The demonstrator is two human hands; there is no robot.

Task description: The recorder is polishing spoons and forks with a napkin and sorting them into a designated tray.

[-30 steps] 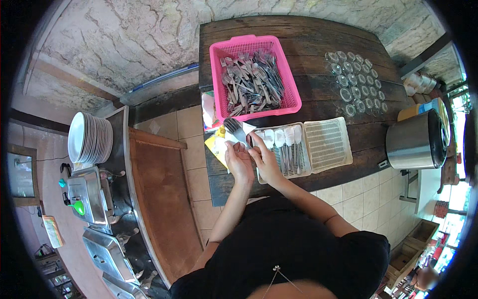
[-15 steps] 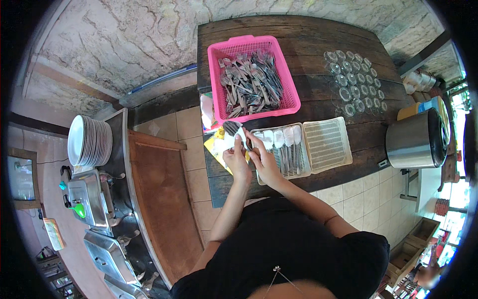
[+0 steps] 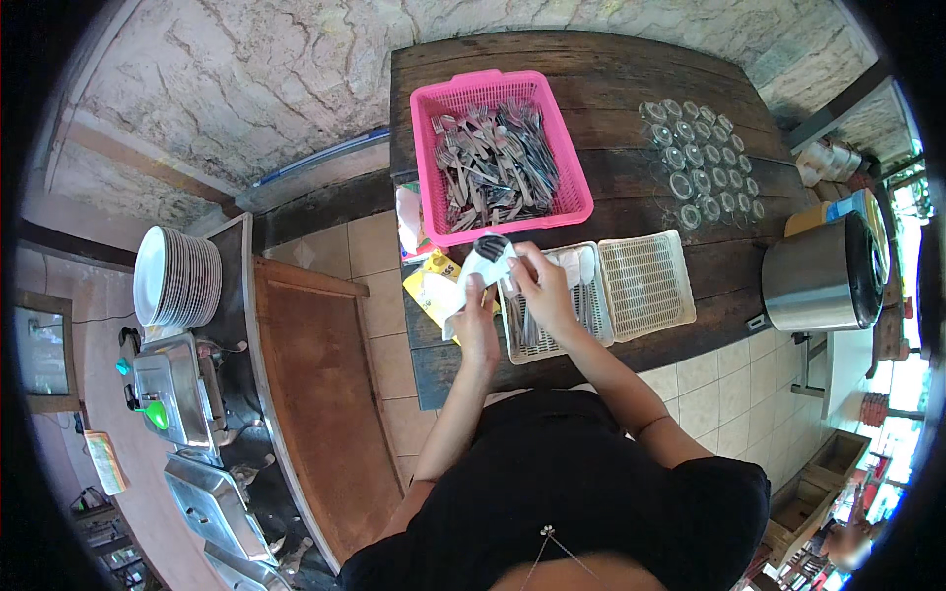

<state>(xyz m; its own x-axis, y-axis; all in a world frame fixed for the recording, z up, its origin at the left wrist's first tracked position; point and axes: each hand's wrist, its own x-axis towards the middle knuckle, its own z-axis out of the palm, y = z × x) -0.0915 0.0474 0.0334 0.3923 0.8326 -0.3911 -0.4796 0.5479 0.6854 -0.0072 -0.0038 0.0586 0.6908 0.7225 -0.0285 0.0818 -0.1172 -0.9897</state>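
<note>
Pinching a white cloth (image 3: 471, 281) around a fork (image 3: 490, 246), both hands, left hand (image 3: 477, 320) and right hand (image 3: 544, 286), hover near the table's front edge (image 3: 463, 369).

Both hands at near edge of dark wooden table (image 3: 631, 74). Left hand (image 3: 480, 320) grips fork handles, white cloth (image 3: 480, 274) wrapped over them; right hand (image 3: 543, 286) pinches the cloth by the fork heads (image 3: 490, 246). Pink basket (image 3: 424, 148) of cutlery just beyond; cream tray (image 3: 645, 286) below right hand. Steel pot (image 3: 813, 276) far right; plate stack (image 3: 177, 276) at left.
</note>
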